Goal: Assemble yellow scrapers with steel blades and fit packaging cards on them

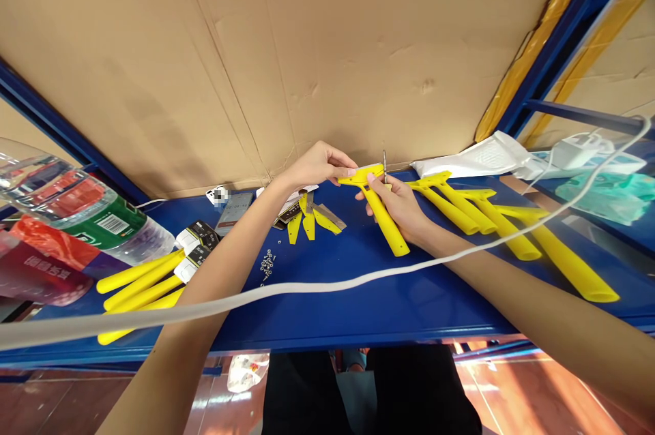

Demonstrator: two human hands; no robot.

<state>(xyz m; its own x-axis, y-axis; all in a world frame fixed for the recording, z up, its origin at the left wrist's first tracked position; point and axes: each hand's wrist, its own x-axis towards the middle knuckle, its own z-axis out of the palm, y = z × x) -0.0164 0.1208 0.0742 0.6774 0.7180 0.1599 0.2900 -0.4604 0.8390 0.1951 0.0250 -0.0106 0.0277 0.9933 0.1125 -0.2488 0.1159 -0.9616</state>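
brown cardboard (pixel 307 46) fills the far side, standing behind a blue bench (pixel 368 298) that runs left to right. a white cable (pixel 317 285) sags across the near part of the view, over both forearms. at the far left lies a clear bottle (pixel 76 210) with a red and green label, on its side. to the right of the hands a row of yellow handles (pixel 516 234) lies on the bench, long ends pointing near and right; a second heap of handles (pixel 138 285) lies left, beside black and white blade packs (pixel 197 244). a white bag (pixel 475 157) rests at the far right against the cardboard, with a charger (pixel 573 152) beyond it.

in the middle, the right hand (pixel 399 206) is wrapped around the stem of a yellow scraper (pixel 381 206), held just above the bench, its t-shaped head toward the cardboard. the left hand (pixel 320 163) pinches the left end of that head between thumb and fingertips. a thin metal screwdriver (pixel 385 163) stands upright at the head, by the right fingers; how it is gripped cannot be told.

between the arms lie small yellow plates (pixel 310 220) fanned out, a phone (pixel 234 210) left of them, and nearer, a scatter of tiny screws (pixel 267 264)
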